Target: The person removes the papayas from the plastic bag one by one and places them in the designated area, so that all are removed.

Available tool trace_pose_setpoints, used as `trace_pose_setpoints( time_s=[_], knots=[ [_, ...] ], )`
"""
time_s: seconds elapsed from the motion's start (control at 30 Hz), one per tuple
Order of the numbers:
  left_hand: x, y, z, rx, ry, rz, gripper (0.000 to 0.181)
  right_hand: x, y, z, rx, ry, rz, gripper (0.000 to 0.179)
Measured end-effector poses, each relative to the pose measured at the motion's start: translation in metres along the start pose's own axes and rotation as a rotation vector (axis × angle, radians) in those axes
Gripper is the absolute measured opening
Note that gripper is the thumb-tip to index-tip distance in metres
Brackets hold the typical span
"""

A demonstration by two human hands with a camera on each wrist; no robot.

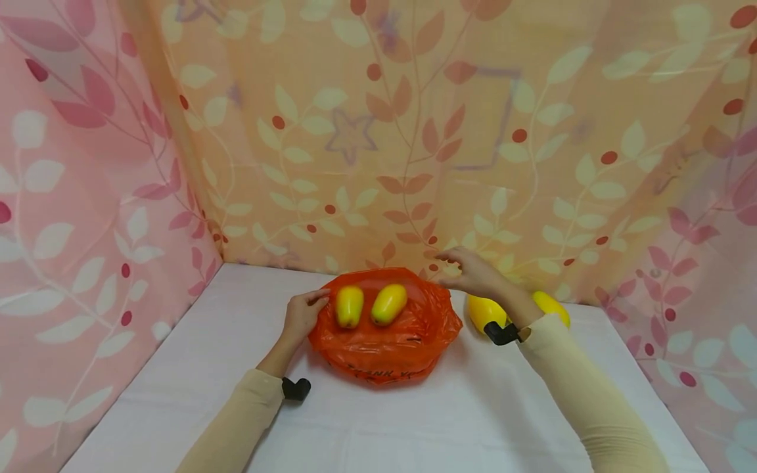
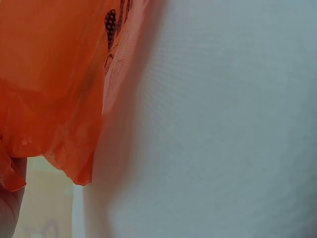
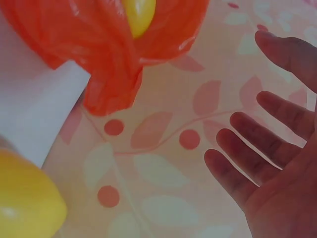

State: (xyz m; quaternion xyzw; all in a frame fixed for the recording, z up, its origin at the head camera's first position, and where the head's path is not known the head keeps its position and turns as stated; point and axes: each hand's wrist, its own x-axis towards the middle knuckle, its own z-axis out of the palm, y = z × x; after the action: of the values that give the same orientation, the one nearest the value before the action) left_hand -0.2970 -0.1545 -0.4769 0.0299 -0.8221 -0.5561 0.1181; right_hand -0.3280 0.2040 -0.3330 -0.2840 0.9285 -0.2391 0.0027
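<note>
An orange plastic bag (image 1: 378, 358) with dark lettering lies spread open on the table. Two yellow-green mangoes (image 1: 350, 307) sit side by side inside its mouth. At the bag's left rim my left hand (image 1: 300, 318) pinches the plastic; in the left wrist view the orange film (image 2: 44, 89) covers part of the fingers. My right hand (image 1: 471, 272) is raised beyond the bag's right rim, fingers spread apart and holding nothing, as the right wrist view shows the hand (image 3: 277, 168) from the palm side. Beneath the right forearm lies a yellow fruit (image 1: 481, 312).
Farther right, another yellow fruit (image 1: 552, 309) is partly hidden by the right sleeve. A white cloth covers the table (image 1: 378, 433). Leaf-patterned curtains (image 1: 414, 131) enclose the back and both sides. Each wrist wears a black camera mount (image 1: 296, 389).
</note>
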Motion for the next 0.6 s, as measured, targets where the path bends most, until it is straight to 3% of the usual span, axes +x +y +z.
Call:
trace_pose_setpoints(
  time_s=[0.2, 0.6],
  knots=[
    [-0.001, 0.003, 0.000, 0.005, -0.003, 0.000, 0.027, 0.011, -0.013, 0.012, -0.028, -0.054, -0.066, 0.057],
    [0.000, 0.005, -0.001, 0.013, 0.004, -0.022, 0.026, 0.028, -0.023, 0.041, -0.112, -0.142, -0.078, 0.057]
  ],
)
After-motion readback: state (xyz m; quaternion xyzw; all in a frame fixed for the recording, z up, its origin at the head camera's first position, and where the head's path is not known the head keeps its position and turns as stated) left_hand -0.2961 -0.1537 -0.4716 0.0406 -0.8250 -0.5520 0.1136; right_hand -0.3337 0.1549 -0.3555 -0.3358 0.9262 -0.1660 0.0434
